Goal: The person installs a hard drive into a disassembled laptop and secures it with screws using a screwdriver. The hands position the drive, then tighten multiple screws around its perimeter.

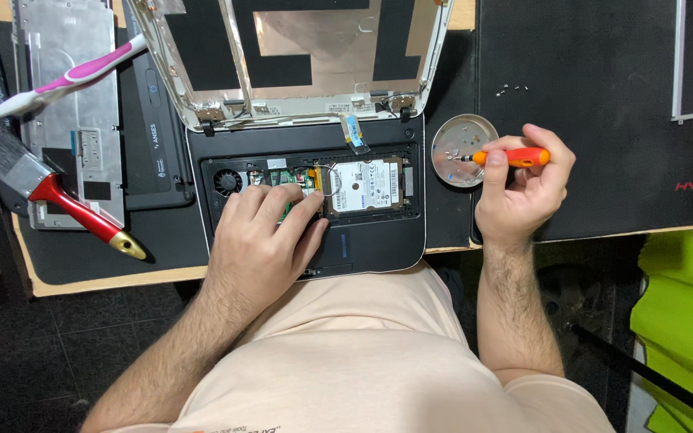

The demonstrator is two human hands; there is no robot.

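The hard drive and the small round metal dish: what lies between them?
In the head view, only the laptop's black edge and a strip of black mat lie between the hard drive and the dish.

Showing black around its opened base: the laptop (378,244), edged in white. Gleaming silver with a white label: the hard drive (365,186). Glowing orange with a red band: the screwdriver (515,157). Shining metallic grey: the round dish (451,138). Lying white with pink stripes: the toothbrush (70,78). Displaying a red handle tipped in gold, a silver ferrule and dark grey bristles: the paintbrush (50,188). Spreading black with red lettering: the mat (603,96). Standing out bright lime green: the cloth (683,321). Wearing pale peach: the person's shirt (362,353).
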